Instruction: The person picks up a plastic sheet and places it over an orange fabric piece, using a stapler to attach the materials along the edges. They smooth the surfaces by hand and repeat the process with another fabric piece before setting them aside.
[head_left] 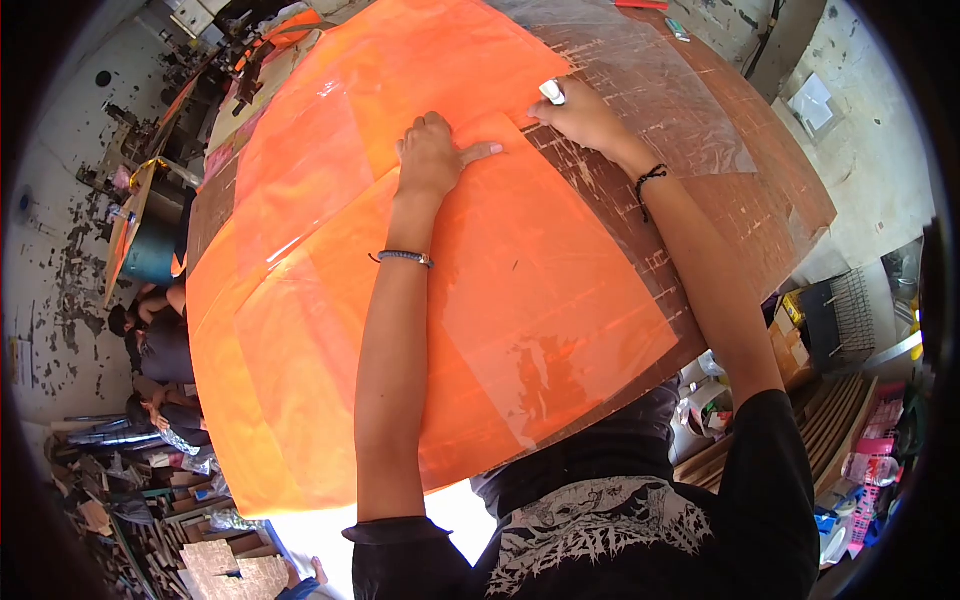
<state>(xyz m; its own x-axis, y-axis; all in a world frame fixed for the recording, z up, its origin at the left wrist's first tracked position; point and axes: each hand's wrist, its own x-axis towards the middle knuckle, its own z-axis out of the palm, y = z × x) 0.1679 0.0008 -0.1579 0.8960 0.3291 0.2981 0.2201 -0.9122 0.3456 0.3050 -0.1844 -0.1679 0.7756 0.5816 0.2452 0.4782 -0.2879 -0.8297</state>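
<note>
An orange sheet [330, 330] with a glossy surface covers much of the brown worktop [645, 225]. My left hand [432, 158] presses down on it near the middle, thumb stretched to the right, with nothing visible in its grasp. Closed around a small white pen-like tool [552, 92], my right hand [588, 116] rests at the right edge of the orange material. A second orange piece [450, 60] extends beyond both hands. Paler, see-through areas show on the near sheet. My right fingers hide the tool's other end.
Clear plastic [690, 110] lies on the worktop's right side. A small green object [678, 30] is at the far edge. Two people [165, 340] sit at the left near a wood-scrap pile [150, 520]. A black wire rack [852, 312] and pink basket [880, 425] stand right.
</note>
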